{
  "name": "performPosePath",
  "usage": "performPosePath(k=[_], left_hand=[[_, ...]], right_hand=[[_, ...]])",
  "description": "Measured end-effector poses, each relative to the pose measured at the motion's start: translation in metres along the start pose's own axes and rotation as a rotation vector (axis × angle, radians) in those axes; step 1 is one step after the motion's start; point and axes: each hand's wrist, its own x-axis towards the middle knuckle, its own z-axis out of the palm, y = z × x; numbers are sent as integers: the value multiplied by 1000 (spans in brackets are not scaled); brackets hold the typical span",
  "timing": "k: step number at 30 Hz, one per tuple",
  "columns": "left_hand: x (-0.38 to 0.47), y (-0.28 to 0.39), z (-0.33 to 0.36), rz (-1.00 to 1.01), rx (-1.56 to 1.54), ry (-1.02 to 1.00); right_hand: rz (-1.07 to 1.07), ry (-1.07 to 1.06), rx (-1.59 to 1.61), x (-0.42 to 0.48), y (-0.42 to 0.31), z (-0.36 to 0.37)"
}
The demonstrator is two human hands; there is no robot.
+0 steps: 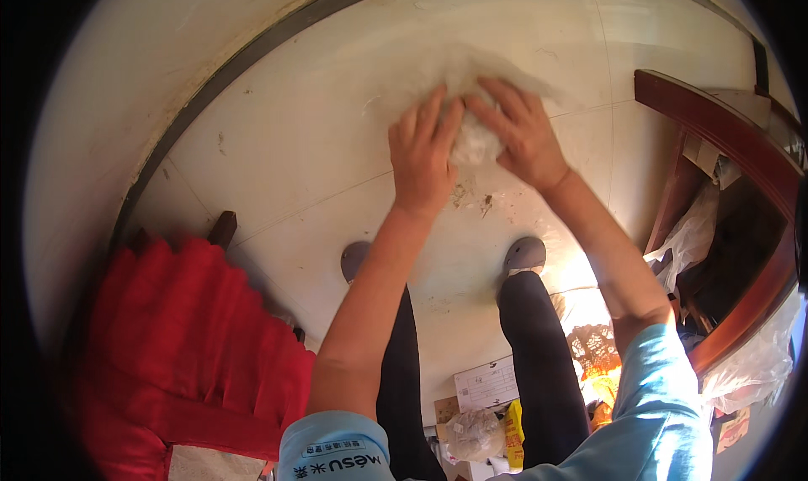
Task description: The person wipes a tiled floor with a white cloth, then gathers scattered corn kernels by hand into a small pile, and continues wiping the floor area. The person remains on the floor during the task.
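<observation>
A crumpled, whitish, see-through thing, perhaps a plastic bag (475,141), lies between my two hands, low over the pale tiled floor (303,140); its upper part is blurred. My left hand (421,149) is at its left side, back upward and fingers stretched forward. On the other side, my right hand (521,134) touches it with bent, spread fingers. Whether either hand grips it is unclear, since the palms are hidden. Small dark crumbs of debris (486,203) lie on the floor just below the hands.
A red pleated cloth cover (183,329) stands at the lower left. Curved reddish-brown wooden furniture (713,112) with plastic bags (691,228) is at the right. Behind my shoes (527,254) are a paper-labelled box (486,383) and a stuffed clear bag (475,433). A dark skirting strip (233,71) edges the floor.
</observation>
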Motion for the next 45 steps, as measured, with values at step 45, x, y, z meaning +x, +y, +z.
performPosePath(k=[45], left_hand=[[-123,182,132,298,28,-759]], right_hand=[[698,316,196,-324,-2,-16]])
